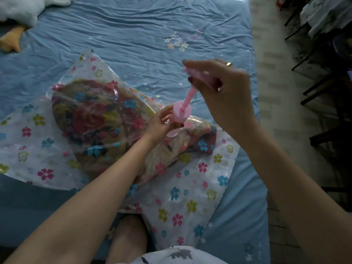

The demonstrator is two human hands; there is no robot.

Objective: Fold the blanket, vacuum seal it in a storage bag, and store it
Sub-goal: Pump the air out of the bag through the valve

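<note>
On wrinkled blue bedsheet (133, 35), left hand (160, 124) gripping pink plastic hand pump (180, 116) atop flower-printed clear storage bag (181, 197); right hand (219, 86) clutching raised plunger; possible slip off valve.

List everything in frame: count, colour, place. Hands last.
storage bag: 1, clear with coloured flower print, flat on the bed, centre
blanket: 1, multicolour floral, folded inside the storage bag
hand pump: 1, pink, standing on the bag over the blanket, plunger rod pulled up
bed sheet: 1, blue with small star and flower print, wrinkled, under everything
plush toy: 1, white with orange part, top left corner, partly out of frame
dark furniture: count unclear, black frames, on the floor at right, blurred
ring: 1, gold, on a right-hand finger
left hand: 1, grips the pump cylinder
right hand: 1, grips the plunger handle, raised above the pump
</note>
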